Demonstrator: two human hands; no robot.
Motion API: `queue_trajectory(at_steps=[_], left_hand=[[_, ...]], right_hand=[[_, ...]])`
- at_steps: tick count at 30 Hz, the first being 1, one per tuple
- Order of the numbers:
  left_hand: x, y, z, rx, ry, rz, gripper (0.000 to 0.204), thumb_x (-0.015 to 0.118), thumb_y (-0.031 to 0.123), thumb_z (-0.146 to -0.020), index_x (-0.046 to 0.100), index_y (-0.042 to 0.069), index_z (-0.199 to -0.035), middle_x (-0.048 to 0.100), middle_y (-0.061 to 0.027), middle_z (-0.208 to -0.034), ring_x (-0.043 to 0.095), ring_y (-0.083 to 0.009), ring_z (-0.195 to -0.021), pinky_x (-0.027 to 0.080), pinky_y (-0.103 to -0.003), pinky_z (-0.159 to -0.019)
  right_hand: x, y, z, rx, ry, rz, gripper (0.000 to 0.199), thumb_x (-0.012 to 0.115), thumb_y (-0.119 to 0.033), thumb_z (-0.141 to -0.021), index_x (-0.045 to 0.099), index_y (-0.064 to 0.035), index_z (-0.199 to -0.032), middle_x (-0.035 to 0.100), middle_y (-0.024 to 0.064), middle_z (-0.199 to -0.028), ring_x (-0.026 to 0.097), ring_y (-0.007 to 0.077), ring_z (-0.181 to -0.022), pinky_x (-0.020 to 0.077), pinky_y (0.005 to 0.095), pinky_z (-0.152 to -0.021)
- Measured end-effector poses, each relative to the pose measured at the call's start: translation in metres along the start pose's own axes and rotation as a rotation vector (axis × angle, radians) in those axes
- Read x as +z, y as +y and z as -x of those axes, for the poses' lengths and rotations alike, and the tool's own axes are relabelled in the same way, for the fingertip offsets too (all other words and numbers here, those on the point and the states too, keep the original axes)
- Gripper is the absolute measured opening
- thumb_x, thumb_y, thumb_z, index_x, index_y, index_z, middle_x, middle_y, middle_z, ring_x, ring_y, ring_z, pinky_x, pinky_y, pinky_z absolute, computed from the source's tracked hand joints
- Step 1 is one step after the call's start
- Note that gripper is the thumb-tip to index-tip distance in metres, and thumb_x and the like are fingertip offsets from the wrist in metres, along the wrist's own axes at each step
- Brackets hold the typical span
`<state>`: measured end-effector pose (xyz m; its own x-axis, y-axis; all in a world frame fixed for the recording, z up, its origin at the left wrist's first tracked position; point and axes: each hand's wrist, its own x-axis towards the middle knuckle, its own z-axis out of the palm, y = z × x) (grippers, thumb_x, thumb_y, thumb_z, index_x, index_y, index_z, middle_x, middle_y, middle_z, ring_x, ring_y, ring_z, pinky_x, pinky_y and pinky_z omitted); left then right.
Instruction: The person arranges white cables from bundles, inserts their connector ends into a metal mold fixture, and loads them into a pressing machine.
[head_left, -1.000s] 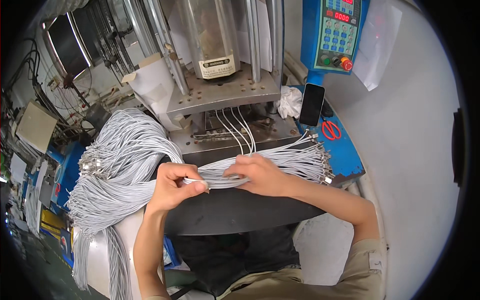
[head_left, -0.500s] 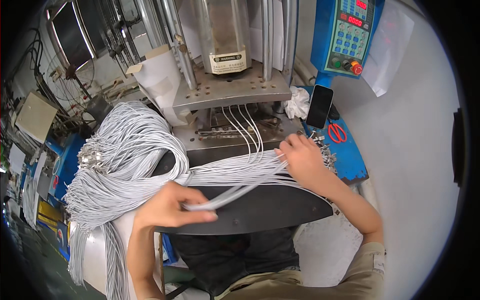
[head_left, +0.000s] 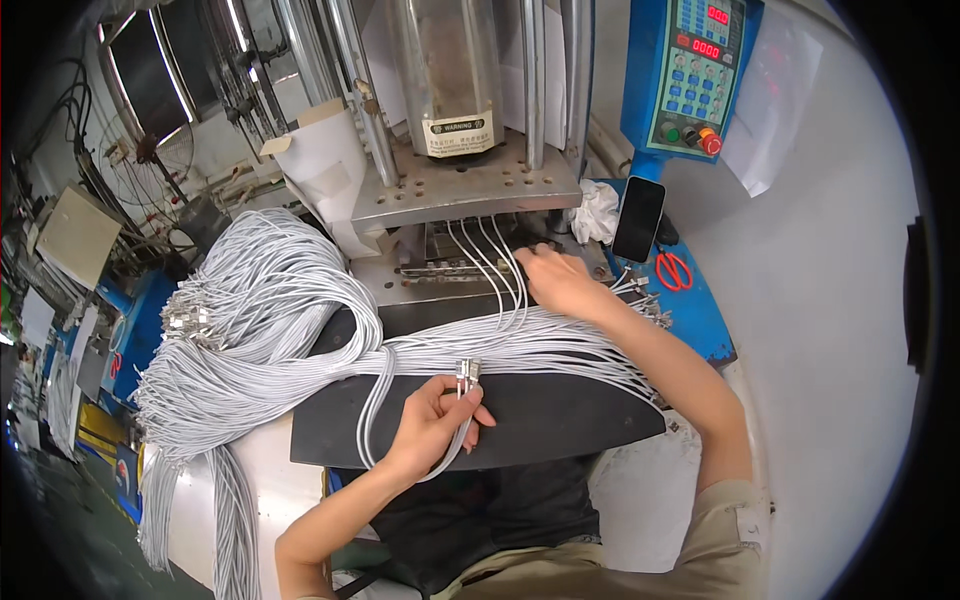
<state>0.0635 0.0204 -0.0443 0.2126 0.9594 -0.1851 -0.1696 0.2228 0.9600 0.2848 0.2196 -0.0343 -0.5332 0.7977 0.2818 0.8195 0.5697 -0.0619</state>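
Observation:
My left hand (head_left: 437, 425) is closed on a few grey cables in front of me. Their metal connectors (head_left: 467, 372) stick up above the fingertips, and the cables loop down past the wrist. At the press, my right hand (head_left: 562, 280) has its fingers bent together beside the upright cables (head_left: 488, 262) that come out of the mould (head_left: 440, 268). Whether those fingertips grip a cable or something behind it is hidden. Under both hands a thick bundle of grey cables (head_left: 450, 345) lies across the black work board (head_left: 340, 425).
A big coiled heap of cables (head_left: 270, 270) fills the left side. The metal press plate (head_left: 465, 190) hangs over the mould. At right are a blue control panel (head_left: 690, 90), a phone (head_left: 639, 220), red-handled scissors (head_left: 674, 270) and crumpled white cloth (head_left: 596, 212).
My right hand has moved up and left from the bundle to the mould. My left hand has moved right, and the cable strand once stretched between both hands now hangs with its connectors upright in the left.

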Motion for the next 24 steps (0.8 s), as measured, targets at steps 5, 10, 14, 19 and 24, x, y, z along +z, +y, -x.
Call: queue_trajectory(at_steps=[5, 10, 14, 19, 24], left_hand=[[-0.007, -0.005, -0.005, -0.026, 0.052, 0.082, 0.021, 0.066, 0.012, -0.1, 0.055, -0.003, -0.111, 0.072, -0.0143, -0.087, 0.064, -0.0144, -0.062, 0.052, -0.027, -0.054], [-0.016, -0.005, -0.003, -0.042, 0.064, 0.138, 0.018, 0.071, 0.013, -0.097, 0.065, -0.002, -0.106, 0.067, -0.0068, -0.089, 0.065, -0.0124, -0.068, 0.05, -0.026, -0.053], [-0.02, -0.002, -0.003, -0.078, 0.054, 0.173, 0.018, 0.072, 0.013, -0.096, 0.068, -0.003, -0.103, 0.067, -0.006, -0.087, 0.064, -0.0115, -0.068, 0.048, -0.025, -0.052], [-0.018, 0.0, -0.006, -0.102, 0.037, 0.17, 0.019, 0.074, 0.015, -0.095, 0.07, -0.003, -0.101, 0.067, -0.0058, -0.085, 0.064, -0.0107, -0.067, 0.048, -0.025, -0.053], [-0.015, -0.002, -0.007, -0.096, 0.022, 0.136, 0.014, 0.072, 0.013, -0.096, 0.068, -0.001, -0.097, 0.069, -0.0077, -0.082, 0.062, -0.0118, -0.062, 0.045, -0.025, -0.051]], right_hand=[[0.045, -0.011, -0.024, -0.027, 0.228, -0.033, 0.019, 0.062, -0.005, -0.084, 0.056, -0.0011, -0.101, 0.058, 0.0207, -0.099, 0.065, 0.0388, -0.094, 0.0555, 0.0474, -0.071], [0.005, -0.031, 0.014, -0.13, 0.187, 0.12, 0.021, 0.062, 0.001, -0.076, 0.051, -0.0003, -0.094, 0.065, 0.0162, -0.086, 0.068, 0.0353, -0.088, 0.0554, 0.0472, -0.069], [-0.057, -0.014, 0.04, -0.016, -0.199, 0.049, 0.042, 0.074, -0.015, -0.071, 0.053, 0.0008, -0.103, 0.07, 0.0193, -0.085, 0.068, 0.0386, -0.086, 0.0525, 0.0492, -0.068], [-0.055, 0.005, 0.06, 0.56, -0.618, -1.219, 0.044, 0.078, -0.024, -0.082, 0.054, -0.0004, -0.109, 0.069, 0.0096, -0.085, 0.068, 0.0147, -0.073, 0.0523, 0.0279, -0.057], [-0.064, -0.051, 0.076, 0.406, -0.425, -1.596, 0.029, 0.068, -0.022, -0.099, 0.053, -0.0025, -0.113, 0.072, 0.0152, -0.092, 0.074, 0.0212, -0.074, 0.0576, 0.0293, -0.058]])
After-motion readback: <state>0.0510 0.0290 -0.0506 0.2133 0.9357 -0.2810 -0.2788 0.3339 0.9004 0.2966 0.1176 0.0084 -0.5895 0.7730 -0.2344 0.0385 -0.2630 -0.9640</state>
